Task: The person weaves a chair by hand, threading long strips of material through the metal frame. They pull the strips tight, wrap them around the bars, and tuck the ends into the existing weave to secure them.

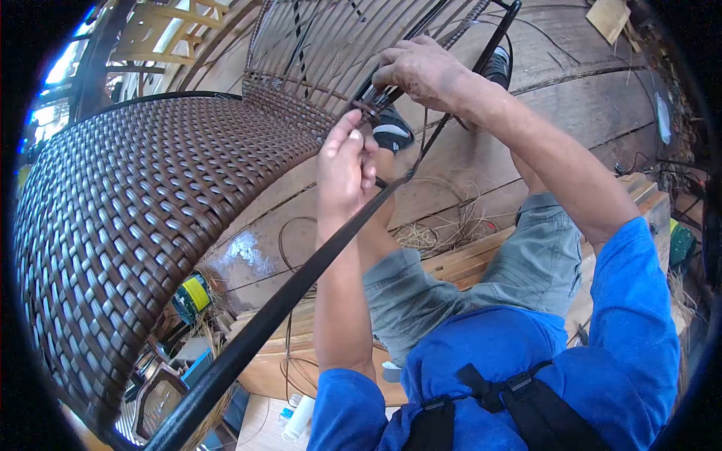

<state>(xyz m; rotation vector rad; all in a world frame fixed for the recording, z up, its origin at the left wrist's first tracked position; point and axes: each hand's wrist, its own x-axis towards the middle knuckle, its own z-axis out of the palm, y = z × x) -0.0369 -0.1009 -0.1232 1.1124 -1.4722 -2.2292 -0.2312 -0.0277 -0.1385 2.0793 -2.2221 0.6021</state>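
Observation:
A dark brown woven wicker chair (143, 180) lies tipped over, its basket-weave panel on the left and its open spoke-like strands (331, 52) at the top. My left hand (347, 169) is at the corner where the woven band meets the frame. Its fingers are curled, the index fingertip against the band; anything pinched there is too small to tell. Just above and to the right, my right hand (425, 71) has its fingers closed on a dark weaving strand (370, 96) beside the black frame. Its fingertips are partly hidden.
A black frame bar (301, 282) crosses in front of my left forearm. Loose strands (451, 225) lie coiled on the wooden plank floor (587, 113). Stacked boards (459, 263) are beneath my legs. A green and yellow object (193, 295) sits below the chair.

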